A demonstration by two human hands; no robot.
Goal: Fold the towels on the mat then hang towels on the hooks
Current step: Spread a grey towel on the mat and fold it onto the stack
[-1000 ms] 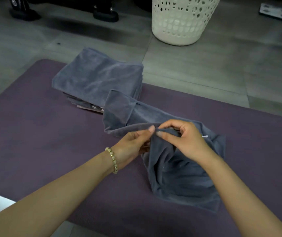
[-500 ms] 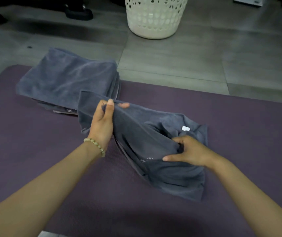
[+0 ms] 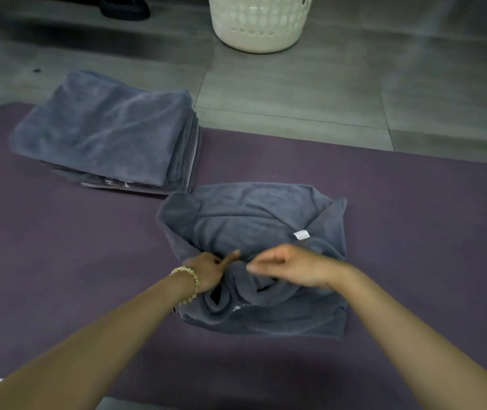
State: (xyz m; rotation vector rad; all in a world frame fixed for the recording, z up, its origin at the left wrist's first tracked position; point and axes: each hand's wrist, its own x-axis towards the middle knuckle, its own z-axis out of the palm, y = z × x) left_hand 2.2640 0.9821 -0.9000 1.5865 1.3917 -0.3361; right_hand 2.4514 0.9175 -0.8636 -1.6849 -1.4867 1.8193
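Head: towel (image 3: 254, 223) under hands (image 3: 207, 272) (image 3: 294, 269)

A white perforated laundry basket (image 3: 260, 25) stood on the grey tiled floor (image 3: 325, 84) at the top of the view, and a dark shoe-like object (image 3: 124, 8) lay on the tiles well to its left.

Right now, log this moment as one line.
step: folding | left hand grips loose towel at near edge | right hand on it, grip unclear | folded stack: far-left corner of mat
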